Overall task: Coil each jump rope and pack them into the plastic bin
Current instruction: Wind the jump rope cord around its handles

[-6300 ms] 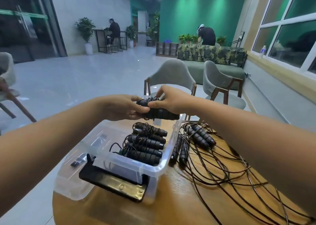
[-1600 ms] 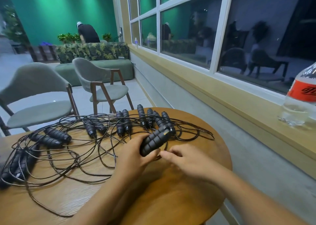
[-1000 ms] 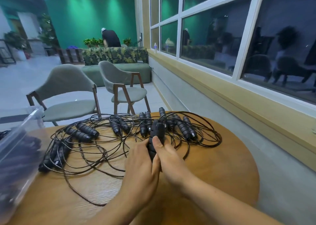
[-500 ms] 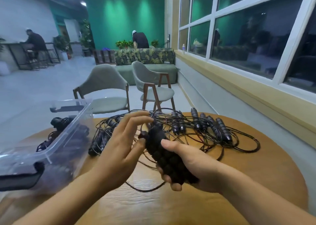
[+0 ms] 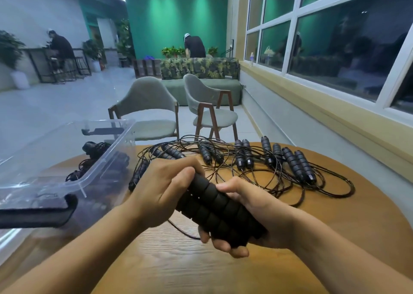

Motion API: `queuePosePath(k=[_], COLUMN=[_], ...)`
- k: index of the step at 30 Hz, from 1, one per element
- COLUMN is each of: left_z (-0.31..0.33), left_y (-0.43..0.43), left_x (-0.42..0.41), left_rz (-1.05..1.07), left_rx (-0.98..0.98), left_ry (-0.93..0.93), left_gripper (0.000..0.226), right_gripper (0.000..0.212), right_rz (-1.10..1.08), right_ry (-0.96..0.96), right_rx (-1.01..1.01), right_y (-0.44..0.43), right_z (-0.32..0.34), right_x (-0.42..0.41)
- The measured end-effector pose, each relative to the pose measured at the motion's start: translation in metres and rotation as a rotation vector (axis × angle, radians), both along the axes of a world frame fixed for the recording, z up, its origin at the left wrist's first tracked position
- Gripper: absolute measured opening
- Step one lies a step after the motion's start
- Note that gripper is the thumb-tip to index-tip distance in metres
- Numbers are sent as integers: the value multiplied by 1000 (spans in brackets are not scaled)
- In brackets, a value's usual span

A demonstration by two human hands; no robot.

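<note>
Two black ribbed jump-rope handles (image 5: pixel 214 206) lie side by side, raised above the round wooden table (image 5: pixel 335 222). My right hand (image 5: pixel 243 215) grips their near end from below. My left hand (image 5: pixel 165 188) wraps around their far end. A thin black cord (image 5: pixel 183 231) trails from the handles down to the table. Several more jump ropes (image 5: pixel 268 159) with black handles lie tangled across the far side of the table. The clear plastic bin (image 5: pixel 73 157) stands at the left, with coiled ropes (image 5: pixel 93 150) inside.
The bin's black latch handle (image 5: pixel 35 213) faces me at the left. Two grey chairs (image 5: pixel 152 112) stand beyond the table. A window ledge (image 5: pixel 335 114) runs along the right. Two people are far back in the room.
I picked one rope's two handles out of the pile and lifted them toward me. My left hand, spread open half a second ago, has closed around the handles' far end. My view swung left, showing the bin.
</note>
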State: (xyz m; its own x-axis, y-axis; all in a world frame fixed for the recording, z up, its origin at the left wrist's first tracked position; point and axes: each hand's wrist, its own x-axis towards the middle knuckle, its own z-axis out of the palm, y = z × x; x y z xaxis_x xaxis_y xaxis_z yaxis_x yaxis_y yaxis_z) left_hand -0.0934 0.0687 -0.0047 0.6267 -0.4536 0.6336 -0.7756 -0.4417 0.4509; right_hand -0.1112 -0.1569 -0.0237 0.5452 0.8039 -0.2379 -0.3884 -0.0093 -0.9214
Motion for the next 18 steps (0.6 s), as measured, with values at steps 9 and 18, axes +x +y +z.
queuePosePath(k=[9,18], left_z=[-6,-13], left_y=[7,2], left_x=[9,8], left_rz=[183,49], left_rx=[-160,-342], left_ry=[9,308], left_gripper=[44,46], right_gripper=[68,59], right_rz=[-2,-75], right_ry=[51,19], right_rx=[94,156], right_y=[2,-11], right_z=[-5,-7], right_x=[-6,-3])
